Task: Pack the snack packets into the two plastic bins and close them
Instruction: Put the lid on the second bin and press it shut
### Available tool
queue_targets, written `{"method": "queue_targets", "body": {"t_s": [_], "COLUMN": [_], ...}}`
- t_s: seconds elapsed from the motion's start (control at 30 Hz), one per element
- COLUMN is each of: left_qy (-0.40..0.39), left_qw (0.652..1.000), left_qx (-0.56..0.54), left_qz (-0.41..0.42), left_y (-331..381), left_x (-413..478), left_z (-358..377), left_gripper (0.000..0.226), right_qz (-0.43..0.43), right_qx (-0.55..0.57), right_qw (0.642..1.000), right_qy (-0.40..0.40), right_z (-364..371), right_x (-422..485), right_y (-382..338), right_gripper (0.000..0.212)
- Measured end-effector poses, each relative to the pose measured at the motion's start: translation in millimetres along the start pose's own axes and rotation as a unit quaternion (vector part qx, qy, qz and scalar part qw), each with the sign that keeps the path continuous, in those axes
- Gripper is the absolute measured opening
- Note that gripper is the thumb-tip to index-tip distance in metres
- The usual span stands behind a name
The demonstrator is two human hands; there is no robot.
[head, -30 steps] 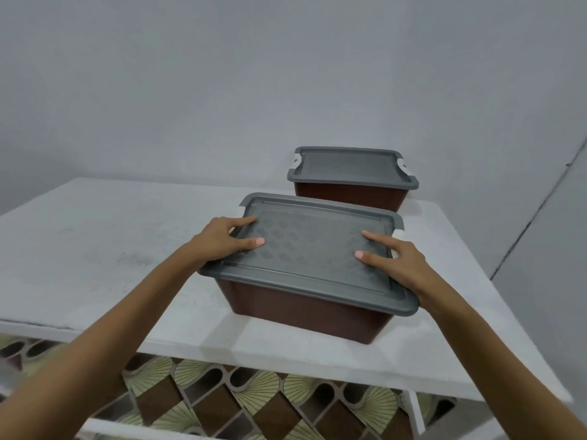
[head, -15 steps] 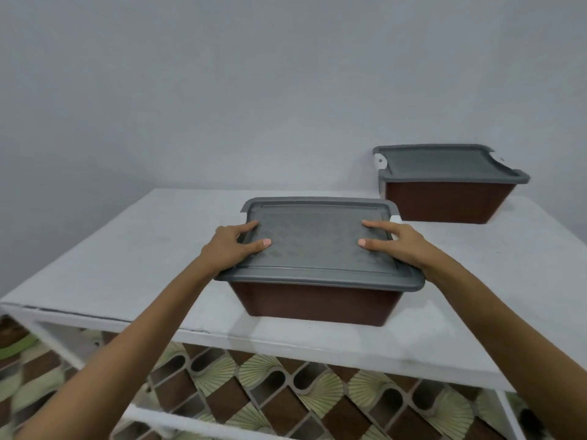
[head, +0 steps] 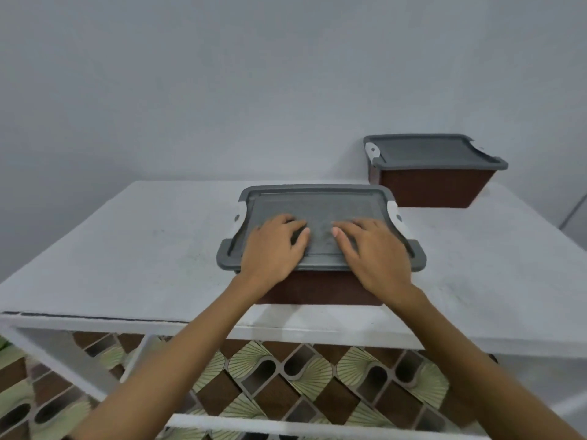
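Grey lid (head: 317,208): your left hand (head: 273,249), right hand (head: 374,252) slid from edges to centre, spread flat, pressing; closing looks nearly done.

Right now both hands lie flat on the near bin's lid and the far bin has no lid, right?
No. The far bin carries its grey lid, as the head view shows. The left hand and right hand do lie flat on the near bin's lid.
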State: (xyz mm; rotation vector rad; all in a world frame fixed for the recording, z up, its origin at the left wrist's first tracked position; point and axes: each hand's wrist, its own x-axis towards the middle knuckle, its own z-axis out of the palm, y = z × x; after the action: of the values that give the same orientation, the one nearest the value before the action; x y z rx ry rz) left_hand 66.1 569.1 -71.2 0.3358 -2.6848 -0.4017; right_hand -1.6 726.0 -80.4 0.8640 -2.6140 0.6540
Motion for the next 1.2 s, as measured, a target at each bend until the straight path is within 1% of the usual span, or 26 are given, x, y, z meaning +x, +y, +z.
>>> {"method": "queue_targets", "body": {"t_s": [0.1, 0.3, 0.5, 0.77, 1.2], "left_qy": [0.025, 0.057, 0.027, 0.014, 0.026], "left_qw": [1.0, 0.998, 1.0, 1.0, 1.0], "left_qx": [-0.005, -0.012, -0.015, -0.009, -0.005], "left_qz": [-0.016, -0.012, -0.004, -0.013, -0.007], "left_y": [-3, -4, -19, -39, -67], "left_x": [1, 13, 49, 112, 207], "left_z": [-3, 3, 8, 27, 58], "left_gripper": [0.037, 0.035, 0.035, 0.034, 0.034], "right_qz": [0.001, -0.014, -0.029, -0.025, -0.025], "right_qx": [0.003, 0.024, 0.018, 0.012, -0.011], "right_qw": [1.0, 1.0, 0.999, 0.999, 1.0], "right_qy": [0.025, -0.007, -0.02, -0.02, -0.007], "right_z": [-3, -2, 14, 39, 80], "right_x": [3, 22, 57, 120, 211], "right_y": [-6, -3, 2, 17, 43], "right_gripper": [0.038, 0.037, 0.041, 0.04, 0.039]}}
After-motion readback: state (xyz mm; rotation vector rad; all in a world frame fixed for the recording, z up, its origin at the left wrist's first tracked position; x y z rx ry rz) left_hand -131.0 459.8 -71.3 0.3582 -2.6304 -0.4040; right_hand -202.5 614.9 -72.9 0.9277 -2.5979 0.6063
